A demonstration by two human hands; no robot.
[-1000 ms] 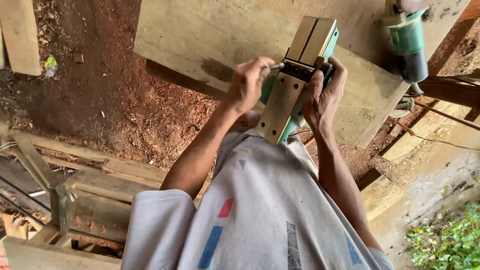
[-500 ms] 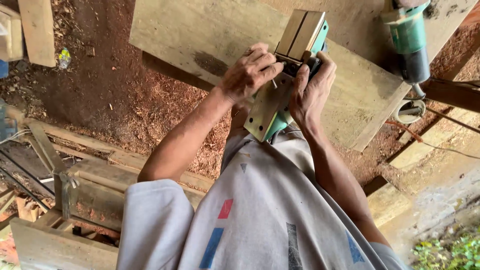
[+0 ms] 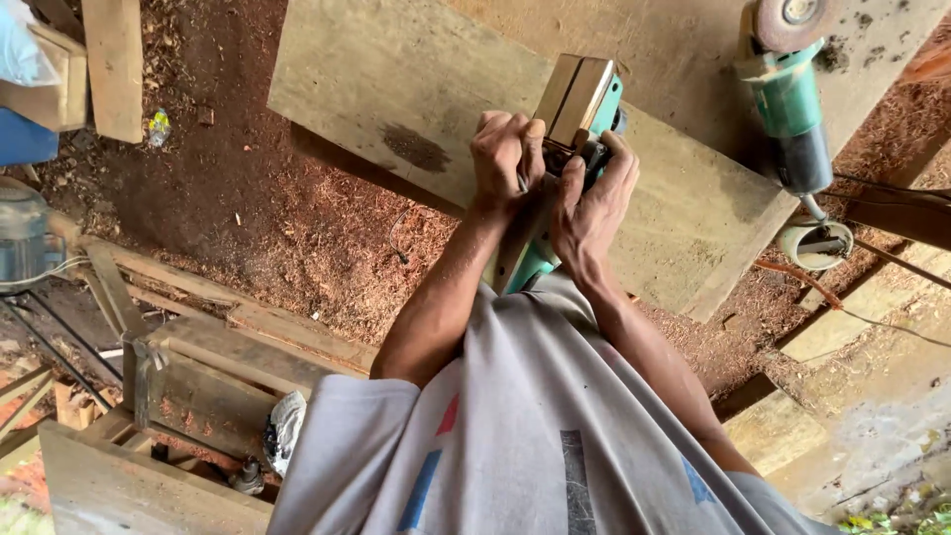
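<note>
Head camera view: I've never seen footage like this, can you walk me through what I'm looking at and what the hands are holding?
There is no robot here. The camera is worn on a person's head and looks down past their grey shirt at their two bare hands. The left hand and right hand grip a green and metal electric planer, turned with its flat sole facing up. It is held over a wide wooden board. On the board, to the right, lies a green angle grinder. Below is a dirt floor with sawdust and scrap wooden frames.
</note>
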